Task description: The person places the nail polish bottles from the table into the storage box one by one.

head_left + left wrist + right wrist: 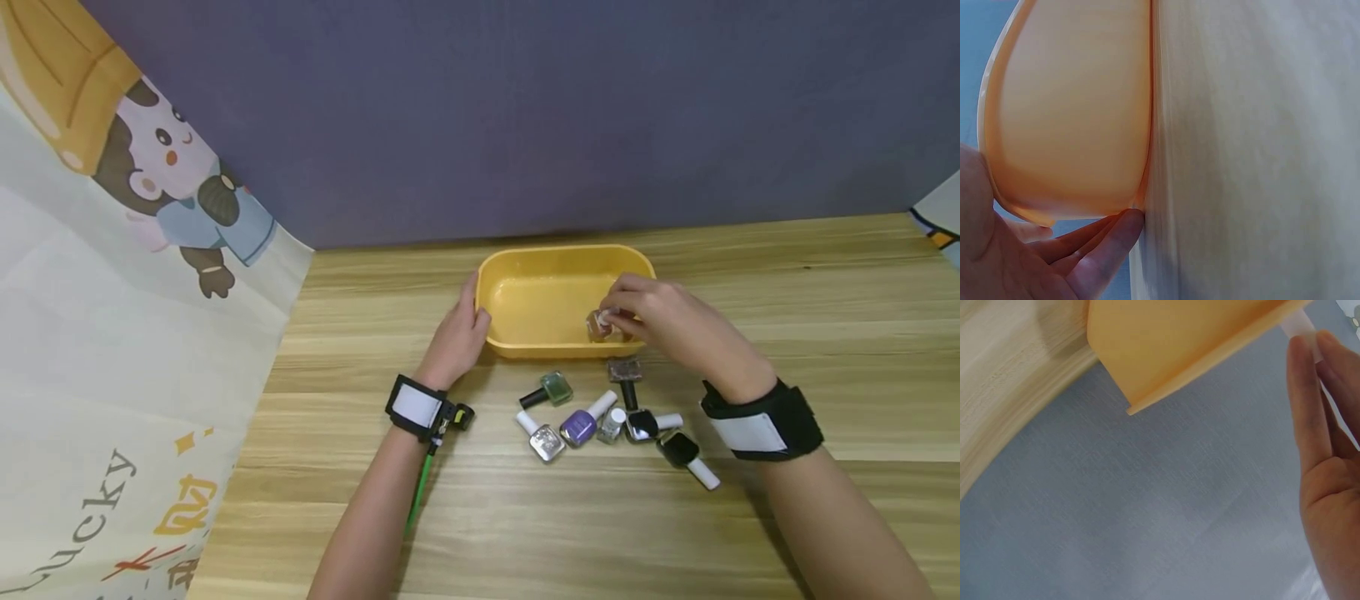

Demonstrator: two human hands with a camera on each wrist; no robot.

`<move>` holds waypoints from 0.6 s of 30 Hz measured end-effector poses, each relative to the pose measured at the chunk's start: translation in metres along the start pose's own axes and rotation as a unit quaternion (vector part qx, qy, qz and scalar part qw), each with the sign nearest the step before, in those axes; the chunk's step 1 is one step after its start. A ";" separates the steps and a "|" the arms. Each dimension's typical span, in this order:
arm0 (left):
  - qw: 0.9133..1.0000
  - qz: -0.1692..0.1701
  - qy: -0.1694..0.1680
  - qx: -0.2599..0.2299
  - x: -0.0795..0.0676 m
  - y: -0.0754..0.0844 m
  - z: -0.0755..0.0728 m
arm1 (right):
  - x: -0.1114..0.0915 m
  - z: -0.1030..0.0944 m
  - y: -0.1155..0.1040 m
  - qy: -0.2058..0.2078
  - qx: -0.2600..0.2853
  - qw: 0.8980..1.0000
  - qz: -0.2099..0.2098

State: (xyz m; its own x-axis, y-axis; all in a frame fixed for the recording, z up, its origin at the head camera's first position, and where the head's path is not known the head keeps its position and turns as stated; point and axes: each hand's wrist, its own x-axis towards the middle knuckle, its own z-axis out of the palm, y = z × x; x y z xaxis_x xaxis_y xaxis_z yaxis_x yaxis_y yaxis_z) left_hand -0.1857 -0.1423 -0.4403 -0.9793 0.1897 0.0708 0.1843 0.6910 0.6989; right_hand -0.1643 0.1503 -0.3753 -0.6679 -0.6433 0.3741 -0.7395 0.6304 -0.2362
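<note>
My left hand (455, 336) grips the left end of a yellow plastic tub (551, 351), its fingers spread along the outer wall. In the left wrist view those fingers (1107, 256) reach round the end of the tub. Over the tub's right part, my right hand (663, 321) pinches a brownish nail polish bottle (597, 327) by its cap. The right wrist view shows the white cap (1300, 331) between thumb and fingers, with the bottle's body hidden behind the tub wall.
In front of the tub lie several nail polish bottles, among them a green one (556, 387), a purple one (578, 428), a silver glitter one (547, 443) and a dark one (678, 448). A grey-blue wall (555, 117) stands behind the wooden table (360, 333).
</note>
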 end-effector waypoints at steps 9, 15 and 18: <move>1.000 -0.002 0.000 0.005 0.000 0.001 0.000 | -0.001 0.006 0.002 -0.030 0.016 0.999 0.015; 1.000 -0.005 -0.002 0.007 0.000 0.001 0.001 | 0.000 0.009 0.002 -0.034 -0.004 0.999 0.010; 1.000 -0.004 -0.001 0.008 0.000 0.000 0.001 | 0.000 0.010 0.002 -0.032 -0.008 0.999 0.004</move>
State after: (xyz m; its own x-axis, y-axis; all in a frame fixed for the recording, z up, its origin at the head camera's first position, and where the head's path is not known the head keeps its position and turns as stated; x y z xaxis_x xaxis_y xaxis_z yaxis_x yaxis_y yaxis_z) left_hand -0.1854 -0.1414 -0.4413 -0.9807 0.1849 0.0634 0.1772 0.7041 0.6876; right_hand -0.1672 0.1471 -0.3851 -0.6779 -0.6646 0.3141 -0.7333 0.6417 -0.2247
